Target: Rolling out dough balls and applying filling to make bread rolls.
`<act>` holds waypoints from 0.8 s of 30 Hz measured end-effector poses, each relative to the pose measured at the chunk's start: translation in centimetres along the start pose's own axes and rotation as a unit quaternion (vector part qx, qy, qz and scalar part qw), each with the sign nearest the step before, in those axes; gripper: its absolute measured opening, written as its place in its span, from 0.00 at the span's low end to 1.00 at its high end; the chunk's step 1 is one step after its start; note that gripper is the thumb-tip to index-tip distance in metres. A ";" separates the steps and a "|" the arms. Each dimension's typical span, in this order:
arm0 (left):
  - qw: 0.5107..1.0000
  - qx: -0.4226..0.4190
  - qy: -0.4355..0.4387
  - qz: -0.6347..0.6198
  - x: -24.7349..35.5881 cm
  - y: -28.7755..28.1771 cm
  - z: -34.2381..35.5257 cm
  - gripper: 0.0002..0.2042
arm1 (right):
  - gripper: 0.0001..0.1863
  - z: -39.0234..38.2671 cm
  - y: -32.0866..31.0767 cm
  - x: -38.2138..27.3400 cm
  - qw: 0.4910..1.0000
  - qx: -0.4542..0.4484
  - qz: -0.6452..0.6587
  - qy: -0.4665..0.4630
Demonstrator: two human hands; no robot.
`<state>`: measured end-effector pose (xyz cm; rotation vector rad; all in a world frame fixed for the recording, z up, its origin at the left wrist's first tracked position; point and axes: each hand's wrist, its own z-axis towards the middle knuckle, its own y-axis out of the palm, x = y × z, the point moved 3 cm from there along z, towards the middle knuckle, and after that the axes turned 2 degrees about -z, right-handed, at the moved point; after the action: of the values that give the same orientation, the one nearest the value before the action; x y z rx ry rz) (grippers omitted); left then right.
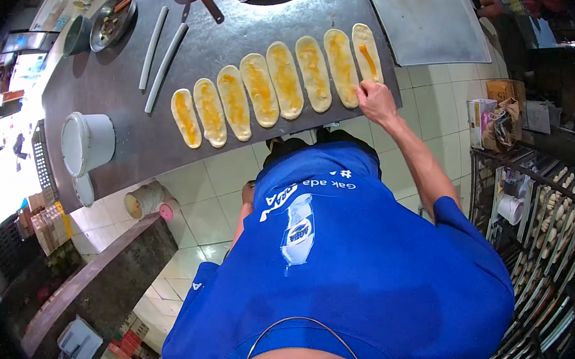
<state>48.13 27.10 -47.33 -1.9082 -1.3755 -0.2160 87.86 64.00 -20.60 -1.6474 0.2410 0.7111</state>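
Note:
A slanting row of several long flat dough pieces (284, 80) lies on the dark metal table, with yellow-orange filling spread along their middles. On the rightmost dough piece (359, 37) the filling is a narrow orange streak. My right hand (377, 102) is at that piece's near end, its fingers closed and turned down; whatever they hold, if anything, is hidden. My left hand (248, 194) hangs low beside my blue shirt, below the table's near edge. Only part of it shows, and its fingers cannot be made out.
Two pale rods (166, 66) lie left of the dough, near a metal bowl (113, 21). A white bucket (88, 142) stands at the table's left, its lid (83, 190) by the edge. A large metal tray (431, 24) is at far right. A rack (543, 229) holds shaped dough.

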 end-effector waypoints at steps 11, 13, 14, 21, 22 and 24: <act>0.996 0.077 -0.033 -0.025 7.7 3.1 -3.0 0.20 | 0.10 0.3 -6.3 6.3 0.975 0.112 -0.177 -0.068; 0.994 0.090 -0.047 -0.048 8.1 3.5 -3.7 0.19 | 0.09 3.2 -7.0 7.0 0.971 0.117 -0.187 -0.095; 0.992 0.096 -0.054 -0.061 8.3 3.9 -4.0 0.18 | 0.09 4.6 -7.2 7.2 0.965 0.122 -0.198 -0.118; 0.992 0.102 -0.055 -0.044 2.8 9.8 -5.3 0.15 | 0.10 11.5 -7.2 9.5 0.966 0.141 -0.177 -0.125; 0.996 0.080 -0.021 -0.020 2.1 10.1 -5.1 0.14 | 0.10 11.9 -7.6 10.0 0.972 0.134 -0.168 -0.091; 0.998 0.043 0.044 0.015 0.5 11.3 -5.2 0.12 | 0.11 12.5 -7.5 10.1 0.981 0.117 -0.152 -0.039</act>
<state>59.61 22.57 -48.88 -1.8250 -1.2772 -0.2194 95.87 79.78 -20.77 -1.3897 0.0126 0.4929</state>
